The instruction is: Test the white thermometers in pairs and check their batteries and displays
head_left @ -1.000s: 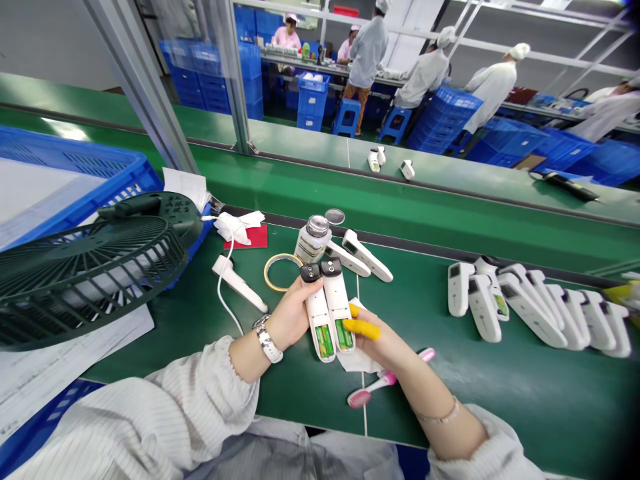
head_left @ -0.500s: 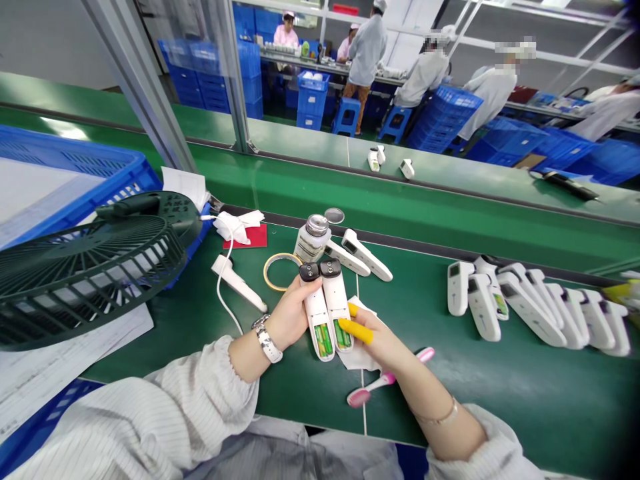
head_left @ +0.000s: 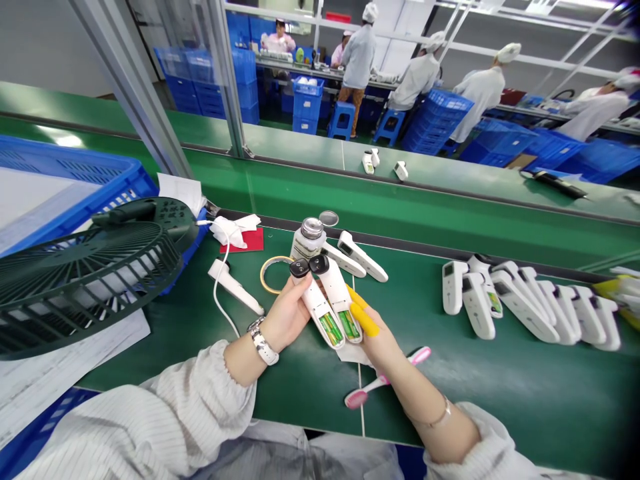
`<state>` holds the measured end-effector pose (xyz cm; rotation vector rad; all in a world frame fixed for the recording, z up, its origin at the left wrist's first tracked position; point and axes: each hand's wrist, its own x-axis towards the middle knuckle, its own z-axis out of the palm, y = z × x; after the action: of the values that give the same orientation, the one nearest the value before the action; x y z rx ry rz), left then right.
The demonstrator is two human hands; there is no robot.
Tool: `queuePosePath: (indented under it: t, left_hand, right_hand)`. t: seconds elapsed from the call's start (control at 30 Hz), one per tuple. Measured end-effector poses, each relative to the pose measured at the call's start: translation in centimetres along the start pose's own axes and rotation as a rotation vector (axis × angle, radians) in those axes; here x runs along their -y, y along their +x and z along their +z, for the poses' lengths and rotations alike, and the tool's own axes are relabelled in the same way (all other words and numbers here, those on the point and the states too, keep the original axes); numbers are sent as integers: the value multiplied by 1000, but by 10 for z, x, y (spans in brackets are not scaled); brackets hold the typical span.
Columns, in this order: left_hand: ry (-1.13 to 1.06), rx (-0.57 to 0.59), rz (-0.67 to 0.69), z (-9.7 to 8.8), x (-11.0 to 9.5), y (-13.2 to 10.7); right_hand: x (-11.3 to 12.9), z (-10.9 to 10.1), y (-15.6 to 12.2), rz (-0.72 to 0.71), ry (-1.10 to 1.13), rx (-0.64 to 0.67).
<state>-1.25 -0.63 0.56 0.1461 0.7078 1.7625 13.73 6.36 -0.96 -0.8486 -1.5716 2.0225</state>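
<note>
My left hand is closed around the left thermometer, a white handheld infrared type by the look of it, thumb near its black head. My right hand, with yellow covers on two fingers, grips the outer edge of the right thermometer. The two lie side by side between my hands, touching, green batteries showing in their uncovered bays. I judge them light and stiff, smooth enough to slide in bare fingers; the narrow sides of the handle are the place to hold, keeping off the lens end, and the cells could slip out if tipped over. Just under my right hand is a white tissue, and below that wrist a pink-and-white toothbrush. Just beyond my left hand are a roll of tape and a metal-topped bottle, with two more thermometers beside it. Left of my left hand, a white cable crosses another thermometer; farther out stands a dark green fan. Well right of my right hand, a row of thermometers lies on the green counter.
</note>
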Motion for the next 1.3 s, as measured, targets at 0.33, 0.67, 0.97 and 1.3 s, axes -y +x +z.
queuePosePath:
  t: [0.33,0.67,0.97,1.3]
  left_hand:
    - [236,-124,-20,-4,1,-1]
    - [123,-249,-107,2,-3,1]
    - [106,-172,-72,-5,-2,1]
    - [124,-113,-139,-4,-5,-1]
  right_hand:
    - [1,3,2,-29,107,31]
    - [-1,7,3,32,22,135]
    - [3,8,2,73,30,135]
    - [3,6,0,87,-31,117]
